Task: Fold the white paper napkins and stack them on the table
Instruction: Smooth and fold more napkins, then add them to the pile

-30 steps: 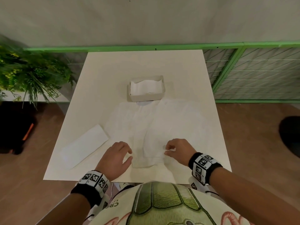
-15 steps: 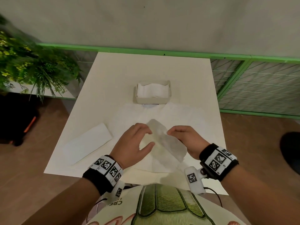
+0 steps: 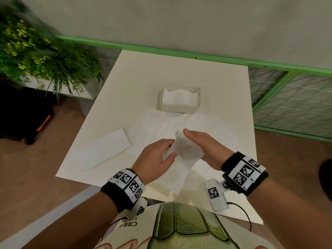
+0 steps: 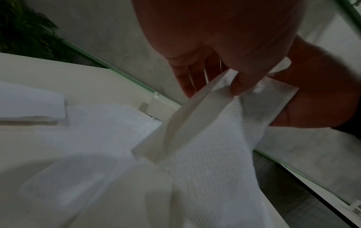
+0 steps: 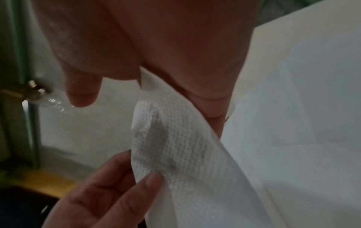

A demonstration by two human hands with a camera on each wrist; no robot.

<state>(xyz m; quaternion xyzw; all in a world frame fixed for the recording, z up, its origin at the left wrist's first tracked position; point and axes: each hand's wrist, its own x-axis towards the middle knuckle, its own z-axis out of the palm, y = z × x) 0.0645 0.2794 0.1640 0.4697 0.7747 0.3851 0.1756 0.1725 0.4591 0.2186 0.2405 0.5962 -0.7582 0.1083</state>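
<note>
One box, two hands

Readable text: only a scrap on the person's shirt.

The shirt bears upside-down letters that seem to read "CRE", cut off by the left forearm; the wristbands carry square black-and-white code markers, with tiny characters too small to read.

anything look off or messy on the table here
Nothing damaged or spilled. The only untidy part: unfolded napkins lie spread and overlapping mid-table, running under the napkin box, while one folded napkin sits apart, angled to the table edge. Both the left hand and right hand hold a lifted napkin.
</note>
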